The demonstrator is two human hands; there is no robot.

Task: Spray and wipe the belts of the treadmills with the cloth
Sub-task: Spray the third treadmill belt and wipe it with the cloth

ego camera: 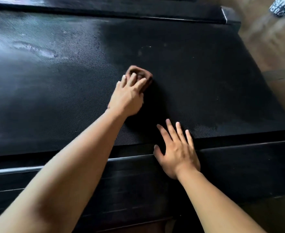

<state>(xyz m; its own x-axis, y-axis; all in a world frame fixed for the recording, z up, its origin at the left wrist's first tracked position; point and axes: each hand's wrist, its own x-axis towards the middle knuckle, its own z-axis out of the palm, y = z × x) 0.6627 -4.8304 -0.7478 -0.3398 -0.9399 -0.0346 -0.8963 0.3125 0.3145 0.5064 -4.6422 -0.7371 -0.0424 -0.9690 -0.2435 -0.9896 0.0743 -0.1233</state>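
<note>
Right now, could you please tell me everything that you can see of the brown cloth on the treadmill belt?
The cloth is small, brown and soft-looking, bunched into a crumpled lump, not spread flat. It lies near the middle of the black textured belt. The left hand presses on it from above, fingers spread over its near part, so only the far part shows, slightly blurred.

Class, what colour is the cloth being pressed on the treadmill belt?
The cloth is brown, clearest in the head view.

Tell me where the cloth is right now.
In the head view, the brown cloth lies centrally on the belt, under the left hand, beyond the right hand.
</note>
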